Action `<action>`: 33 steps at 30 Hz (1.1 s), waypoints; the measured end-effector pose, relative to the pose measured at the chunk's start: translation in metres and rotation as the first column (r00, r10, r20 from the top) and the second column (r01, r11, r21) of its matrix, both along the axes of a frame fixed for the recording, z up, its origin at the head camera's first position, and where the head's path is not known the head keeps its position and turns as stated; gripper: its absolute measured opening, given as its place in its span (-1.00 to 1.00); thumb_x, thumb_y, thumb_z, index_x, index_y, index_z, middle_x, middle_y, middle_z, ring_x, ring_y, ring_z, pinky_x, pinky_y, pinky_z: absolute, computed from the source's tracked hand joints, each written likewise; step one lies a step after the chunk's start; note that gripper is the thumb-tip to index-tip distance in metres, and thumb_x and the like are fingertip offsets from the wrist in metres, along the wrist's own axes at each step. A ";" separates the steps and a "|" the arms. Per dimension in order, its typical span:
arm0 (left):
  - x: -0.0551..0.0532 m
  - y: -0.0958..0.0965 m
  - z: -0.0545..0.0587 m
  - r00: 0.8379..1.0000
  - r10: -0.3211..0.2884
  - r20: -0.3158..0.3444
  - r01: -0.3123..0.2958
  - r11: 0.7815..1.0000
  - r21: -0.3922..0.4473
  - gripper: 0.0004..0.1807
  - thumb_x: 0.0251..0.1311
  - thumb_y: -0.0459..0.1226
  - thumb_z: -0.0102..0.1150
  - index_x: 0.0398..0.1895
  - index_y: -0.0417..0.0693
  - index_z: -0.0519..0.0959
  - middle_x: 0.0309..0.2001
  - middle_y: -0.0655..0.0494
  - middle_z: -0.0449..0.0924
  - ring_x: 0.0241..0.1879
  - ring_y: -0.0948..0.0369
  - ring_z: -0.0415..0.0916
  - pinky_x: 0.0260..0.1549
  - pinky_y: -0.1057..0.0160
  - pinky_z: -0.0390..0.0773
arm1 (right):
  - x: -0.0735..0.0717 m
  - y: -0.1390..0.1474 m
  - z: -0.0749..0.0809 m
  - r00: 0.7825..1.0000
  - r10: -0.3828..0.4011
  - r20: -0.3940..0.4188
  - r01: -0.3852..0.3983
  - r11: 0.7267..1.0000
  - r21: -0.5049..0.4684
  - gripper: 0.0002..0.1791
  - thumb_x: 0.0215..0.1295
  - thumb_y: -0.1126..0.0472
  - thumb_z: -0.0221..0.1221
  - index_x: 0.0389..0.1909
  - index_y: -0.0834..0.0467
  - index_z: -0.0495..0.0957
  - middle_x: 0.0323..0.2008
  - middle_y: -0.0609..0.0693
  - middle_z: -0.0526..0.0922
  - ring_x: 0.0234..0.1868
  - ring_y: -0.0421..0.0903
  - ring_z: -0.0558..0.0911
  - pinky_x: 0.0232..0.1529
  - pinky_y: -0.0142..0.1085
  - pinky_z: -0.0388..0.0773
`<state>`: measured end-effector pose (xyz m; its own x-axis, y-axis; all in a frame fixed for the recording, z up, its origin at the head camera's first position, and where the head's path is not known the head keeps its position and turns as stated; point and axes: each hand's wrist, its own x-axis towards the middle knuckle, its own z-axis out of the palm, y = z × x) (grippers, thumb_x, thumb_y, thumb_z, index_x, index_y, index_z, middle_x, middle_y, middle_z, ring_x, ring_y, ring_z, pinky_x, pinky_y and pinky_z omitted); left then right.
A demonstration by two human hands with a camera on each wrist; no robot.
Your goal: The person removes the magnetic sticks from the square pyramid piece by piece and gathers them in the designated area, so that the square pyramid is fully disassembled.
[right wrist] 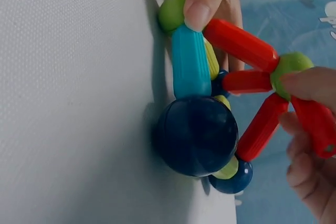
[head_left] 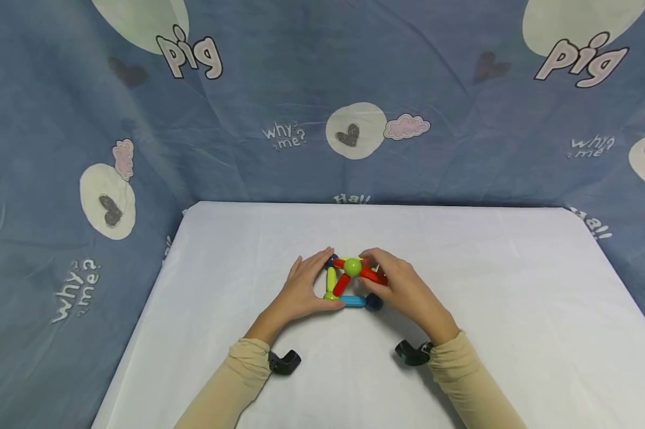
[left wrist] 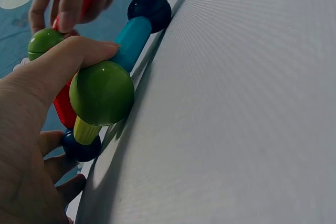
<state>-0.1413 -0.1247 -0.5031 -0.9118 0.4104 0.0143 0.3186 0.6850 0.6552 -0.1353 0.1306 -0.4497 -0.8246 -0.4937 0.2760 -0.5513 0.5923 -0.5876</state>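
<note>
A toy frame of magnetic rods and balls sits on the white table between both hands. Its base has a blue rod [right wrist: 190, 61], yellow-green rods [head_left: 331, 279], navy balls [right wrist: 197, 135] and a green corner ball [left wrist: 102, 93]. Above them, three red rods slope up to a green top ball [head_left: 352, 267]. The left hand [head_left: 303, 290] grips the base's left side, thumb on the blue rod beside the corner ball, fingers by a navy ball [left wrist: 81, 145] at the back. My right hand [head_left: 410, 293] pinches another red rod [right wrist: 316, 124], its upper end against the top ball.
White cloth covers the table [head_left: 515, 286], which reaches out around the toy on every side. A blue printed curtain [head_left: 279, 71] hangs behind and to the left. Black wrist-worn devices [head_left: 284, 362] jut inward near each sleeve cuff.
</note>
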 end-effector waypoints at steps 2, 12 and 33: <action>0.000 0.000 0.000 1.000 -0.001 0.005 0.001 1.000 -0.004 0.25 -0.05 0.21 0.52 0.68 0.16 0.04 0.65 0.14 0.09 0.64 0.02 0.03 0.60 -0.26 -0.25 | -0.001 -0.001 0.002 0.999 0.001 -0.041 -0.002 1.000 -0.013 -0.49 0.27 0.19 0.44 0.21 0.12 0.54 0.00 0.03 0.70 -0.25 -0.18 0.64 -0.22 -0.32 0.68; 0.002 0.001 -0.003 1.000 -0.015 -0.005 0.015 1.000 0.011 0.18 -0.01 0.20 0.51 0.66 0.26 0.08 0.66 0.18 0.07 0.65 0.03 -0.01 0.58 -0.31 -0.25 | -0.006 -0.012 0.013 0.999 0.021 -0.033 -0.018 0.996 0.093 -0.46 0.25 0.05 0.45 0.23 0.09 0.62 -0.01 -0.05 0.73 -0.14 -0.16 0.70 -0.04 -0.21 0.70; -0.001 0.000 -0.002 1.000 -0.012 -0.012 0.012 1.000 0.023 0.13 -0.04 0.23 0.52 0.62 0.29 0.19 0.64 0.20 0.11 0.64 0.03 0.03 0.59 -0.29 -0.24 | -0.010 -0.015 0.005 0.999 0.020 -0.043 -0.016 0.996 0.088 -0.55 0.33 -0.02 0.37 0.17 0.08 0.64 -0.01 -0.05 0.76 -0.24 -0.19 0.69 -0.12 -0.23 0.69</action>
